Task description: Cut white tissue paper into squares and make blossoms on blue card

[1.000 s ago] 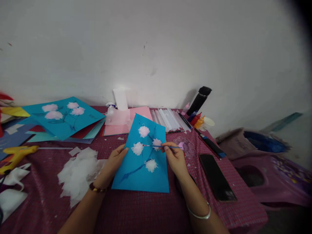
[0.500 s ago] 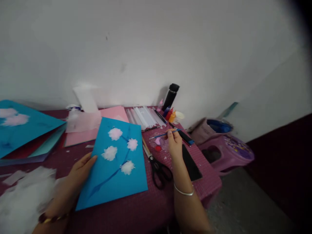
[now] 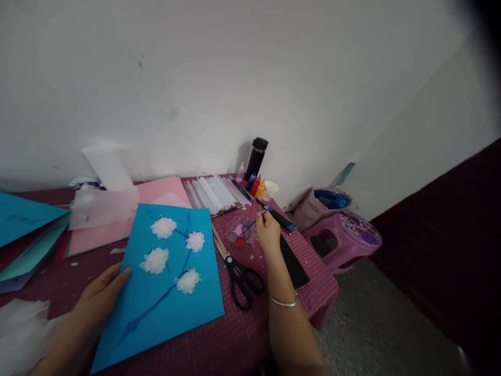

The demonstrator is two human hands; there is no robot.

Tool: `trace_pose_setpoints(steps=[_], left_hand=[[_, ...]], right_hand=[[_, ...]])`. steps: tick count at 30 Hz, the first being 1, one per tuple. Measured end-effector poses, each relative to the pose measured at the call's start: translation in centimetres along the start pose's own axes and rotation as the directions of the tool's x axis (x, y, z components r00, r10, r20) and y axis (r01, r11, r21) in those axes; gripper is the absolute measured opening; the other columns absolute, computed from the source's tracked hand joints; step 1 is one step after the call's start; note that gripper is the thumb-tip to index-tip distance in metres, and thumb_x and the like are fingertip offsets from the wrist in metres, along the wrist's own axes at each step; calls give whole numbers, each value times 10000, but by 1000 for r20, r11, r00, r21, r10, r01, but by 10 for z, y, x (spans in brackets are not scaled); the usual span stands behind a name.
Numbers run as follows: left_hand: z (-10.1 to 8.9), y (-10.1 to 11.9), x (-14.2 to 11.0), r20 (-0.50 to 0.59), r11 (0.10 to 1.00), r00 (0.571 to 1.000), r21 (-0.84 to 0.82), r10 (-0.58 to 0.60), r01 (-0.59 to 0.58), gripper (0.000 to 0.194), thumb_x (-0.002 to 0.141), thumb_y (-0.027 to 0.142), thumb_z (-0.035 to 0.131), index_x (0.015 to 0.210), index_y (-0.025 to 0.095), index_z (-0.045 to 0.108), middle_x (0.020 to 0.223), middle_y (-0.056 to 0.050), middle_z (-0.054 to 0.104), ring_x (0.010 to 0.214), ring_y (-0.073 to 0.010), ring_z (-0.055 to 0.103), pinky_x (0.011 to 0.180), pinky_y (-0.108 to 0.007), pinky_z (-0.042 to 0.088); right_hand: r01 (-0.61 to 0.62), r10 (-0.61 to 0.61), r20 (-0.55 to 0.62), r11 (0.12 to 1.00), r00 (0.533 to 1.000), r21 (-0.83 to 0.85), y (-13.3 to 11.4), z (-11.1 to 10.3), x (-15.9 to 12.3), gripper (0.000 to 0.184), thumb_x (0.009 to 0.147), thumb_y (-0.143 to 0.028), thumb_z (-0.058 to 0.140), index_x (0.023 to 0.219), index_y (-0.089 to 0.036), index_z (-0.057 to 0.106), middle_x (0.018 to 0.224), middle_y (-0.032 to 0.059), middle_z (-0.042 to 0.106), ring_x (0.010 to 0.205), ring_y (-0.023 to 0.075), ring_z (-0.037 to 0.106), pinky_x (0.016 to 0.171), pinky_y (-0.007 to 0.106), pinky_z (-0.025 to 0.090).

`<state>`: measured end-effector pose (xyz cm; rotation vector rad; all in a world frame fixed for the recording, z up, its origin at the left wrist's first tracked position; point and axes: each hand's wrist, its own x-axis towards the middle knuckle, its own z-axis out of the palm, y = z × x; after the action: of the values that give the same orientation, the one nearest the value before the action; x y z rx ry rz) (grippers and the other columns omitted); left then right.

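My left hand [image 3: 105, 292] is closed on the left edge of a blue sheet of paper [image 3: 195, 305], thumb on top. The sheet carries a dark blue painted branch and several puffy white and pale pink flowers [image 3: 155, 260]. My right hand [image 3: 268, 232] pinches a thin blue paintbrush [image 3: 252, 224], its tip down at a clear palette [image 3: 230, 235] with pink paint [image 3: 238, 230] and red paint [image 3: 240, 243]. Between the sheet and my right forearm lie black-handled scissors [image 3: 245, 279]. A flat black rectangular object [image 3: 293, 263] rests beside my right wrist.
Paint bottles [image 3: 255, 184], a black flask [image 3: 256, 156] and a small pale cup [image 3: 271, 190] stand by the wall. White sticks [image 3: 215, 192] and pink paper [image 3: 162, 189] lie behind the sheet. A pink stool [image 3: 324, 243] and a bag [image 3: 311, 206] are to the right.
The brush has turned from lying nearly level above the palette to pointing down into it, with my right hand lower. The whole view has shifted right; my left hand still holds the sheet.
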<state>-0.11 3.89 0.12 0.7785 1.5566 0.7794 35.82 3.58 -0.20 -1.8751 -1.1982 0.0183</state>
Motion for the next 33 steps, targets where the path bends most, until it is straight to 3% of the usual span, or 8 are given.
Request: trace_pose_setpoints(steps=[4, 11, 20, 24, 27, 30, 33], left_hand=[[-2, -2, 3, 43, 1000, 999, -30, -8, 10, 372, 808, 277, 564, 1179, 249, 571, 682, 33, 750, 604, -224, 701, 531, -298, 577], [-6, -7, 9, 25, 1000, 999, 20, 21, -22, 419, 750, 295, 622, 1165, 255, 578, 695, 46, 752, 651, -225, 707, 550, -281, 572], [-7, -11, 13, 4, 996, 997, 35, 77, -77, 321, 759, 305, 624, 1069, 224, 603, 780, 17, 762, 651, -197, 702, 506, -238, 543], [-10, -18, 14, 53, 977, 975, -32, 214, -213, 408, 671, 372, 721, 1026, 189, 636, 818, -29, 763, 681, -208, 705, 591, -270, 565], [-12, -18, 13, 77, 965, 966, -116, 247, -237, 437, 669, 370, 717, 1050, 171, 637, 827, -57, 762, 703, -230, 711, 619, -308, 570], [-14, -15, 10, 83, 956, 964, -178, 251, -234, 463, 697, 367, 698, 1106, 166, 619, 866, -67, 762, 722, -233, 713, 651, -333, 571], [-14, -14, 6, 100, 950, 959, -198, 264, -241, 495, 720, 386, 692, 1155, 169, 599, 935, -75, 757, 758, -232, 714, 683, -339, 569]], right_hand=[[17, -17, 8, 1000, 1000, -24, -1, 2, -2, 260, 898, -334, 421, 829, -195, 629, 656, 46, 639, 612, 205, 560, 616, 277, 373], [14, -15, 15, 999, 1000, 29, -1, 6, -5, 272, 915, -339, 415, 887, -196, 645, 657, 21, 647, 582, 180, 559, 598, 259, 377], [-36, 50, -49, 970, 998, 241, 3, 4, -3, 197, 847, -339, 517, 768, -195, 625, 595, -6, 592, 568, 174, 519, 604, 285, 371], [-93, 125, -31, 863, 992, 497, -3, 2, -5, 210, 858, -380, 499, 744, -213, 558, 574, -33, 542, 552, 159, 497, 589, 287, 392], [-160, 131, 95, 701, 987, 695, -19, 10, -15, 211, 870, -414, 486, 798, -227, 552, 606, -36, 573, 558, 149, 534, 585, 281, 436], [-248, 41, 273, 563, 961, 788, -42, 22, -34, 211, 854, -429, 534, 834, -231, 603, 656, -13, 650, 582, 153, 591, 597, 290, 479], [-311, -77, 403, 514, 912, 800, -64, 29, -56, 209, 847, -403, 587, 870, -216, 676, 688, 21, 699, 622, 167, 635, 631, 303, 504]])
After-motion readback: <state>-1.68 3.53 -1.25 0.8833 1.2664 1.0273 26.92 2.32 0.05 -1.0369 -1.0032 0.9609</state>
